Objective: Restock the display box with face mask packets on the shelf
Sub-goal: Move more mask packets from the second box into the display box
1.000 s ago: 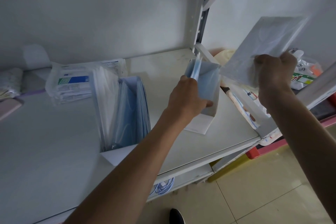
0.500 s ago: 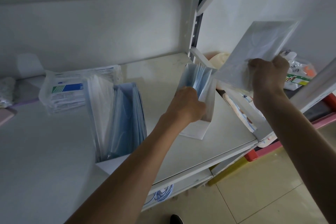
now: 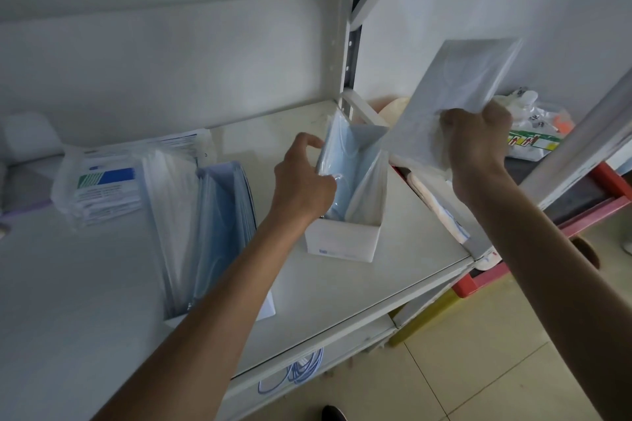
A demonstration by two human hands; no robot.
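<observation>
A small white display box (image 3: 342, 243) stands on the white shelf (image 3: 342, 290), right of centre. Blue mask packets (image 3: 345, 161) stand upright inside it, leaning to its left wall. My left hand (image 3: 301, 181) reaches into the box and grips those blue packets from the left. My right hand (image 3: 475, 140) holds a stack of pale mask packets (image 3: 455, 96) tilted in the air, above and to the right of the box. A clear packet (image 3: 367, 188) leans against the box's right wall.
A larger open box (image 3: 205, 229) full of white and blue mask packets stands left of my left arm. Behind it lies a printed bag of supplies (image 3: 102, 184). A shelf upright (image 3: 352, 55) rises behind the small box. Bagged goods (image 3: 533, 126) and a red crate (image 3: 608, 188) sit at right.
My left hand has pushed the blue packets down into the small box and against its left side. My right hand with its stack has stayed raised at the right.
</observation>
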